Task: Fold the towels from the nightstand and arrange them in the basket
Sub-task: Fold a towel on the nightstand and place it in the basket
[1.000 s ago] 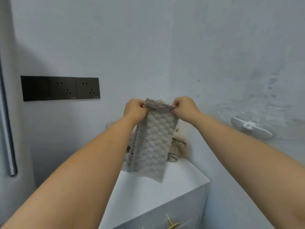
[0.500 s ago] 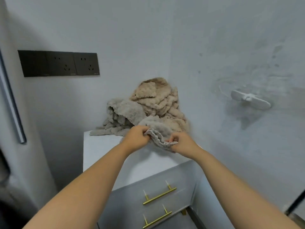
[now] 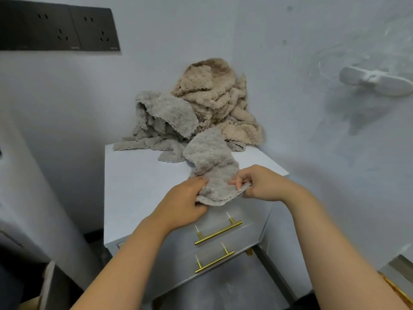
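A grey textured towel (image 3: pixel 212 162) lies stretched across the white nightstand (image 3: pixel 138 175), its near end at the front edge. My left hand (image 3: pixel 185 202) grips the towel's near left corner. My right hand (image 3: pixel 252 184) pinches the near right corner. Behind it, in the wall corner, sits a heap of towels: a grey towel (image 3: pixel 165 117) on the left and beige towels (image 3: pixel 219 97) on the right. No basket shows in view.
The nightstand has two drawers with brass handles (image 3: pixel 218 232). Black wall sockets (image 3: pixel 60 27) are at the upper left. A white wall hook (image 3: pixel 375 81) sticks out at the right. A wooden edge (image 3: pixel 395 287) shows at the bottom right.
The towel was held up in the air by both hands a second ago. It has come down and now lies stretched on the nightstand top. My view has tilted downward.
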### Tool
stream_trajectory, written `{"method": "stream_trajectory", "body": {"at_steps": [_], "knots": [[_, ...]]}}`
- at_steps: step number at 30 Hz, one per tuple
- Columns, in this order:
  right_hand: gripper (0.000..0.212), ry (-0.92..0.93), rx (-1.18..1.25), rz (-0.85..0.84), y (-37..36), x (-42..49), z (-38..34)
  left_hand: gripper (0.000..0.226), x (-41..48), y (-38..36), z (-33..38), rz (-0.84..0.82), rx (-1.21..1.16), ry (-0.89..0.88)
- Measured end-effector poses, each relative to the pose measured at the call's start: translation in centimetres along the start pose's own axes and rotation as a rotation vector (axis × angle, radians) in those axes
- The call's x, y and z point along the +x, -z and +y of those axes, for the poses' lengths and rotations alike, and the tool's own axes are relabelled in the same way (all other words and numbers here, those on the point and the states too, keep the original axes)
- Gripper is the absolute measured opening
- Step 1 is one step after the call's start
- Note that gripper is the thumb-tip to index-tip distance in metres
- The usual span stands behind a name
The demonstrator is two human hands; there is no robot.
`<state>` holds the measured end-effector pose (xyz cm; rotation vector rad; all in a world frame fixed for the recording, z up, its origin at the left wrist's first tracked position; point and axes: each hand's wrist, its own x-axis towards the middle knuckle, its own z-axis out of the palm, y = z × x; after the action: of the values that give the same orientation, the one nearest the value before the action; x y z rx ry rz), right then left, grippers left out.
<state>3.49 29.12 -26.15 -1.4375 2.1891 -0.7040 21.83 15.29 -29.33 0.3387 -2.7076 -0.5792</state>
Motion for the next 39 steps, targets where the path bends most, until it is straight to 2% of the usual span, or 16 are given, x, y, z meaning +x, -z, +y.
{"method": "stream_trajectory", "body": {"at_steps": [2,5,7,10,14,15,18,21,24,28,31,34,35,37,39], "knots": [[0.026,0.012,-0.002,-0.016,0.4,-0.3,-0.4,0.053,-0.3,0.3,0.3,-0.008,0.033,-0.040],[0.027,-0.003,0.035,-0.028,0.6,-0.6,-0.1,0.031,-0.3,0.0,-0.5,0.043,-0.055,-0.016],[0.029,-0.015,0.047,-0.027,0.9,-0.9,0.2,0.032,-0.5,-0.4,-0.8,0.093,-0.174,0.046],[0.032,-0.023,0.078,-0.037,1.1,-1.4,0.3,0.025,-0.7,-0.3,-1.0,0.069,-0.260,0.066],[0.031,-0.044,0.144,0.028,0.9,-1.7,0.1,0.042,-0.6,0.2,-0.5,0.030,-0.271,0.043],[0.029,-0.050,0.172,0.055,0.9,-1.7,0.1,0.038,-0.5,0.2,-0.3,0.019,-0.292,0.060],[0.024,-0.072,0.231,0.131,0.8,-1.7,0.1,0.003,0.0,0.3,0.4,0.078,-0.453,0.115],[0.018,-0.094,0.238,0.156,0.9,-1.7,0.2,0.011,0.2,0.7,0.8,0.150,-0.592,0.156],[0.016,-0.130,0.235,0.193,0.8,-1.6,0.4,0.014,0.4,0.9,1.0,0.167,-0.630,0.197],[0.010,-0.167,0.309,0.238,0.0,-0.9,0.2,0.022,1.1,0.4,1.1,0.280,-0.431,0.294],[0.016,-0.174,0.356,0.339,-0.9,0.0,0.3,0.042,1.2,0.0,1.2,0.328,-0.352,0.376],[0.020,-0.191,0.361,0.445,-1.8,0.9,0.3,0.046,0.9,-0.4,1.0,0.401,-0.188,0.364],[0.021,-0.191,0.355,0.463,-2.0,1.0,0.2,0.045,0.9,-0.5,0.9,0.442,-0.103,0.300],[0.023,-0.177,0.350,0.479,-2.4,1.3,-0.1,0.038,1.1,-0.7,0.4,0.498,0.072,0.061],[0.022,-0.144,0.297,0.483,-2.8,1.5,-0.5,0.021,1.0,-0.9,0.2,0.485,0.209,-0.179]]}}
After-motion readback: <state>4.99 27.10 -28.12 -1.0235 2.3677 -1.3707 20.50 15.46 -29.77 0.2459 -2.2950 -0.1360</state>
